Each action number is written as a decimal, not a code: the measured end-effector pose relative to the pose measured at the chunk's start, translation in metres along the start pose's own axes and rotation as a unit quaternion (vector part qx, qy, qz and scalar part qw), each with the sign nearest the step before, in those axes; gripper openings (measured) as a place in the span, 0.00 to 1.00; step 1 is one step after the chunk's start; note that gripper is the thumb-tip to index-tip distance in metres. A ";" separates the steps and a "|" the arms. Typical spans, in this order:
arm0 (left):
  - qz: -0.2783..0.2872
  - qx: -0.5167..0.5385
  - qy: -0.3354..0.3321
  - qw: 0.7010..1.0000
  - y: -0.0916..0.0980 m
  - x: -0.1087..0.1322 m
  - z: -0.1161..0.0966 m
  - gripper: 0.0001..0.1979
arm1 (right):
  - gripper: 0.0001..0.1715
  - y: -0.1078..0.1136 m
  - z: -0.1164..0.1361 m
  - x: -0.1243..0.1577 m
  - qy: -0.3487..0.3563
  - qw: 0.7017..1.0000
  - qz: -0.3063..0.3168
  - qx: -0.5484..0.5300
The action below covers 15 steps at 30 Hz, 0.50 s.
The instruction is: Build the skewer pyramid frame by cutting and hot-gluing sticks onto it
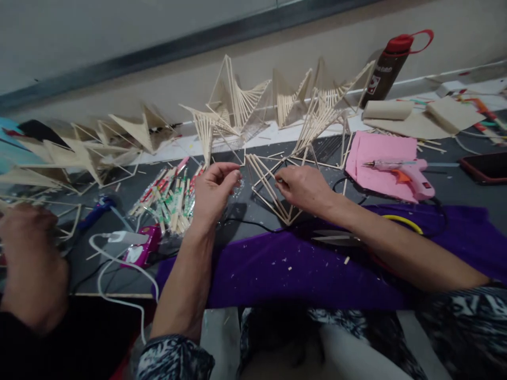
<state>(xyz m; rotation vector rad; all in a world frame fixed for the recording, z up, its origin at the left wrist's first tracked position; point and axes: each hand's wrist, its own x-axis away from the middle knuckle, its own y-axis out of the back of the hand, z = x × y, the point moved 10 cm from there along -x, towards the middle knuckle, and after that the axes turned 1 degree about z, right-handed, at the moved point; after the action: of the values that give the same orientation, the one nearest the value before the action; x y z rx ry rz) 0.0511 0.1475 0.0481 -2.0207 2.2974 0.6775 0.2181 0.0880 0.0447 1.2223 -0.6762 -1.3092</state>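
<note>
My left hand (214,191) is raised over the grey table with its fingers pinched together near a small clear scrap I cannot name. My right hand (303,188) rests on a small frame of thin wooden sticks (269,184), fingertips closed on one of its sticks. A bundle of wrapped sticks with red and green paper (170,198) lies just left of my left hand. Scissors (336,238) lie on the purple cloth (301,269) under my right forearm.
Several finished stick structures (312,113) stand along the wall. A pink glue gun (407,171) lies on a pink cloth (366,153). A dark bottle with a red cap (386,66) and a phone (485,167) are at right. Another person's hand (34,266) is at far left.
</note>
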 end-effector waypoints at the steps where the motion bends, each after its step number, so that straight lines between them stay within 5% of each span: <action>1: 0.023 -0.013 0.015 1.000 -0.007 0.007 0.002 0.08 | 0.15 0.000 0.000 -0.001 -0.001 1.000 0.002 0.000; 7: 0.176 0.004 0.126 0.976 -0.062 0.051 0.033 0.13 | 0.16 0.001 -0.005 -0.002 -0.024 1.000 -0.002 0.015; 11: 0.281 0.088 0.212 0.932 -0.102 0.071 0.052 0.16 | 0.17 0.003 -0.007 -0.003 -0.039 0.999 -0.003 0.033; 15: 0.301 0.137 0.260 0.907 -0.117 0.076 0.061 0.14 | 0.17 0.002 -0.005 -0.006 -0.043 0.998 0.007 0.051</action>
<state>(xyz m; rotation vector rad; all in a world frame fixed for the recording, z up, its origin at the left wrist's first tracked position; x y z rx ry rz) 0.1330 0.0870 -0.0652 -1.4782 3.1312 -0.2485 0.2219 0.0951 0.0469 1.2465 -0.8206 -1.3340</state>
